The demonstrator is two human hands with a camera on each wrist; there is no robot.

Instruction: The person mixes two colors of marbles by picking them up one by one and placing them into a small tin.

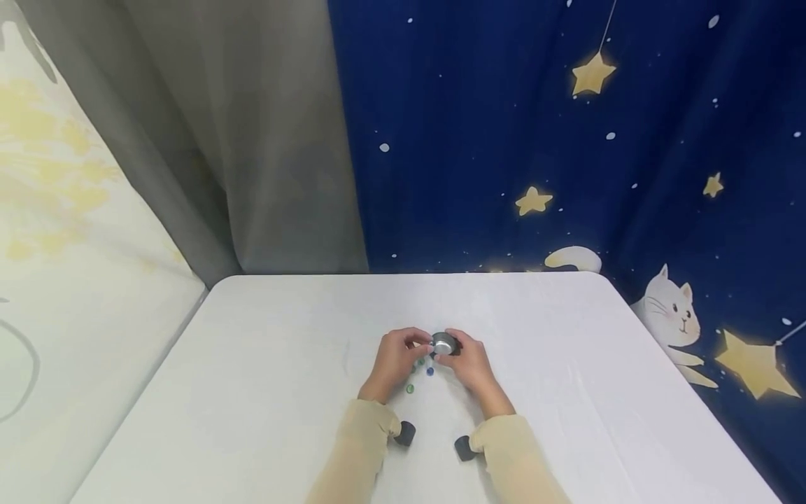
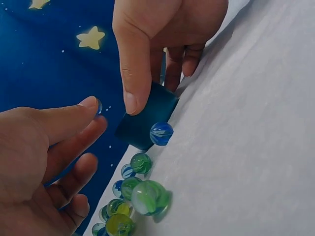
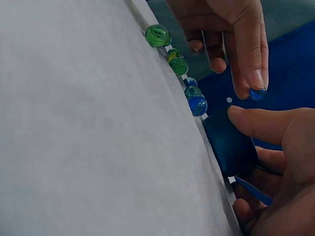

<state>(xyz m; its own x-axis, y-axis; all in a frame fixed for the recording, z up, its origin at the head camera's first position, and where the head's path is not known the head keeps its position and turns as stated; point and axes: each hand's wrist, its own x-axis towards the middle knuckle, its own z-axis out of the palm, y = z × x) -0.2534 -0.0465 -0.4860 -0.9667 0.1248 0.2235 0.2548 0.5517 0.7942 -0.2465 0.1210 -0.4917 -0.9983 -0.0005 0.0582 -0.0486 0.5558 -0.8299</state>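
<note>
My left hand (image 1: pixel 395 355) pinches a blue glass marble (image 3: pixel 257 93) between thumb and fingertip, beside the opening of a small dark round cup (image 1: pixel 444 344) with a silvery inside. From the other side my right hand (image 1: pixel 471 362) grips the cup, thumb on its near side and fingers behind. The cup stands on the table or just above it; I cannot tell which. Close by on the white surface lie several loose marbles, among them a green marble (image 2: pixel 149 198), a yellow-green marble (image 2: pixel 119 224) and a blue marble (image 2: pixel 161 133). What the cup contains is hidden in both wrist views.
The white table (image 1: pixel 271 350) stretches out on both sides of the hands. Behind it hang a grey curtain (image 1: pixel 283 140) and a dark blue curtain (image 1: pixel 453 140) with stars and a cat. Each sleeve has a black wrist device, such as the left one (image 1: pixel 406 434).
</note>
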